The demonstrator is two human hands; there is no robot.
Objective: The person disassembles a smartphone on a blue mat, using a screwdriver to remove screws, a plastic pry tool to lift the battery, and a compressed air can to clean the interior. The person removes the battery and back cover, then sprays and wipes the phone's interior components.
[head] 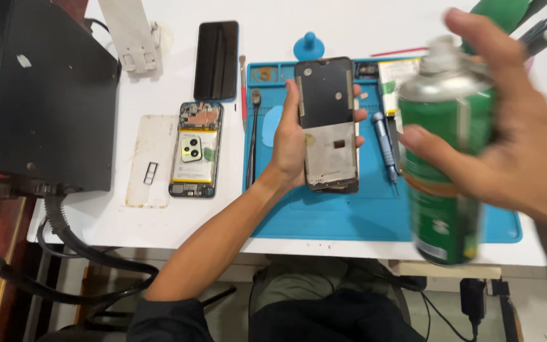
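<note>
Phone frame [328, 123] being held over blue mat [324, 215], left hand [289, 136] fingers wrapped round edges. Green spray can [446, 158] being gripped, raised, blurred, by right hand [508, 126]. Step judged: spray being readied; nozzle needing aim at frame.

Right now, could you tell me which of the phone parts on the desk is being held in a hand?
The display frame in the left hand; the others lie flat on the table.
</note>
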